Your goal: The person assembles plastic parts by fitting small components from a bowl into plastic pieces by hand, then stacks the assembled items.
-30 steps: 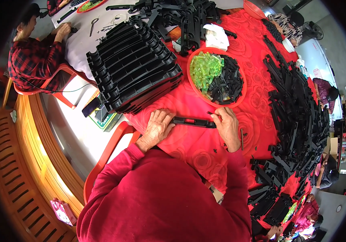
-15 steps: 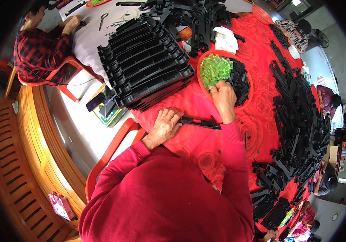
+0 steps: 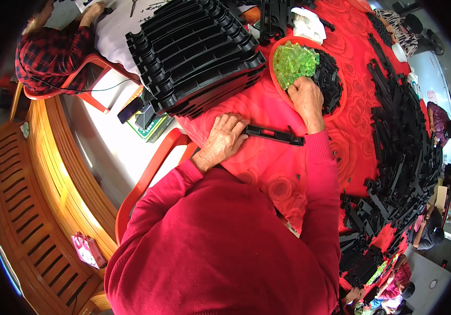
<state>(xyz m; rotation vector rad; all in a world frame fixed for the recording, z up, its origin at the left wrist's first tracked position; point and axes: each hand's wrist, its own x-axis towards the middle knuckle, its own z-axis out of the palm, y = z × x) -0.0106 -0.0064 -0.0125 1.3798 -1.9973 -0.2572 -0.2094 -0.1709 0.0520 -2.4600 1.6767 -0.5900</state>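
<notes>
My left hand (image 3: 224, 137) is closed on the near end of a long, narrow black plastic part (image 3: 274, 135) with a slot in it. The part lies low over the red tablecloth and points to the right. Bent and held together, the fingers of my right hand (image 3: 307, 101) reach over the near rim of a round red basin (image 3: 343, 100). They touch clear green plastic pieces (image 3: 294, 63) heaped in its left half. Small black pieces (image 3: 328, 84) fill the right half. The fingertips are partly hidden, so I cannot see what they pinch.
A tall stack of ribbed black plastic parts (image 3: 199, 58) stands beyond my left hand. Loose black parts (image 3: 404, 142) pile along the right of the red table. Crumpled white tissue (image 3: 308, 25) lies behind the basin. A person in a checked shirt (image 3: 52, 58) sits far left.
The view has shifted, so the table and both hands appear higher and further right. My left hand still grips the black part; my right hand stays at the green pieces.
</notes>
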